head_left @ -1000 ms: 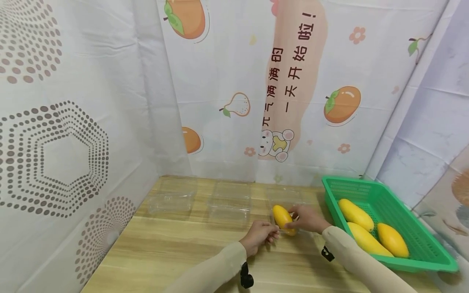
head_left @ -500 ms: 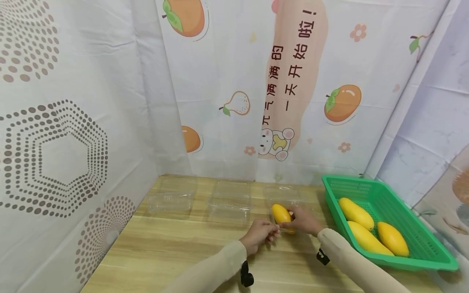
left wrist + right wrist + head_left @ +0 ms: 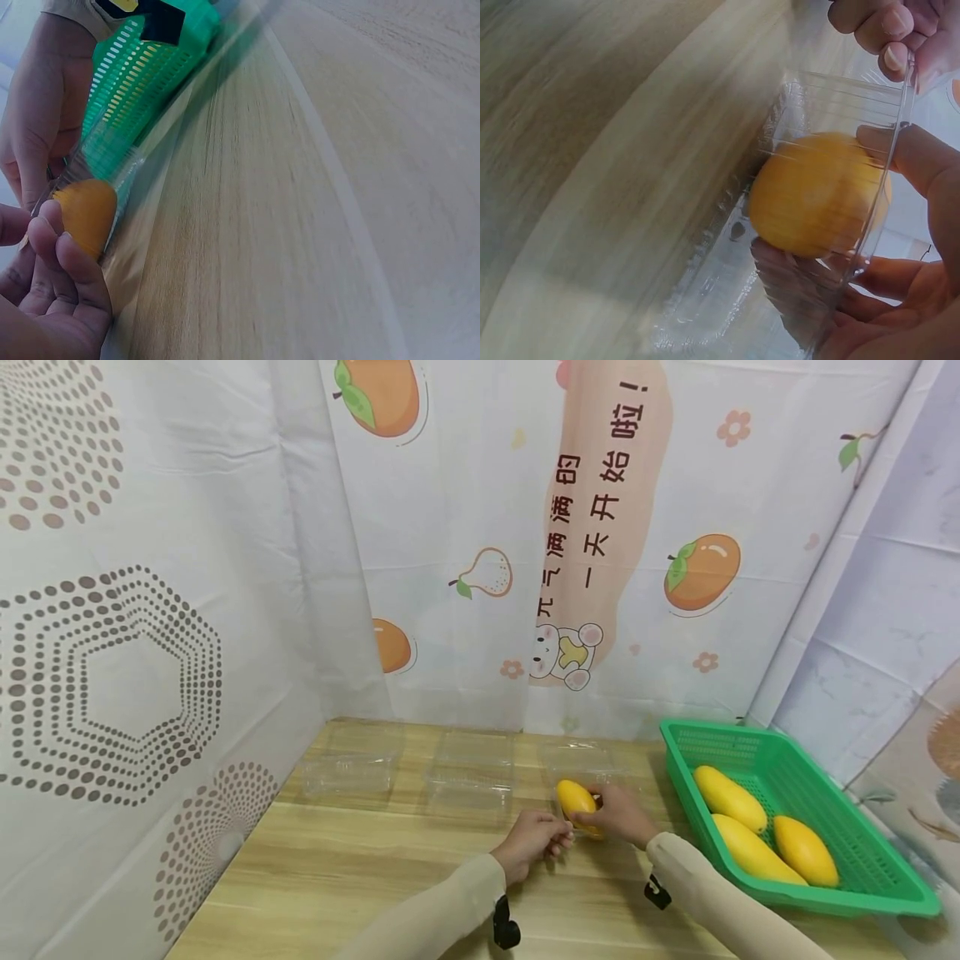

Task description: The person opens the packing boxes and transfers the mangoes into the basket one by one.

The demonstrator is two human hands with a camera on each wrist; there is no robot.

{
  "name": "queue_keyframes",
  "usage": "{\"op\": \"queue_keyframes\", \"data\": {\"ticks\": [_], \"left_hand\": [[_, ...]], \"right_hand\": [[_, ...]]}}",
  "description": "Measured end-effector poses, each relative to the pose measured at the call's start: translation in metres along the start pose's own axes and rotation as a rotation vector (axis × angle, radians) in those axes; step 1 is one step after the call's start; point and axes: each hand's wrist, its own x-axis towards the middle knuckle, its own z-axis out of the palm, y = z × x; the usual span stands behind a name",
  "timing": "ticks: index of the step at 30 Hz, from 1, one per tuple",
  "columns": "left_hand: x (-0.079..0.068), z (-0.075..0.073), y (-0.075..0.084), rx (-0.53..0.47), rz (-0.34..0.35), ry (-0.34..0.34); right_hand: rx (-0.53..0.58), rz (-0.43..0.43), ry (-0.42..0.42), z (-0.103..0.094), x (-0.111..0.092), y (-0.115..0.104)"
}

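A yellow mango (image 3: 576, 797) is in my right hand (image 3: 624, 815), thumb on one side and fingers on the other. In the right wrist view the mango (image 3: 810, 196) sits low inside a clear plastic container (image 3: 840, 96), seen through its ribbed wall, with the fingers reaching in below it. My left hand (image 3: 529, 845) pinches the container's near rim between thumb and fingertips. The left wrist view shows the mango (image 3: 91, 217) behind the left fingertips (image 3: 71, 251), through the clear wall.
To the right stands a green basket (image 3: 855, 827) with several mangoes, among them one at its front (image 3: 753, 852). Two more clear containers, one in the middle (image 3: 471, 777) and one at left (image 3: 351, 768), lie on the wooden table (image 3: 337, 860). A printed curtain (image 3: 450, 685) hangs behind.
My right hand has shifted slightly left over the container, with its wrist a little lower and the mango still in it. My left hand has stayed at the rim.
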Motion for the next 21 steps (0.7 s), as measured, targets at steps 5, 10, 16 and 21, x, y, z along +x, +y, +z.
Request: {"op": "queue_keyframes", "data": {"ticks": [5, 10, 16, 21], "left_hand": [[0.000, 0.000, 0.001, -0.001, 0.006, -0.003], [0.002, 0.001, 0.000, -0.017, 0.012, 0.007], [0.001, 0.002, -0.002, -0.029, 0.008, 0.018], [0.002, 0.002, -0.003, -0.031, 0.021, 0.018]], "right_hand": [[-0.017, -0.019, 0.014, 0.000, 0.002, 0.001], [-0.045, -0.056, 0.022, -0.004, 0.002, 0.001], [-0.068, -0.108, 0.018, -0.008, 0.000, 0.004], [-0.081, -0.137, 0.029, -0.014, -0.001, 0.003]]}}
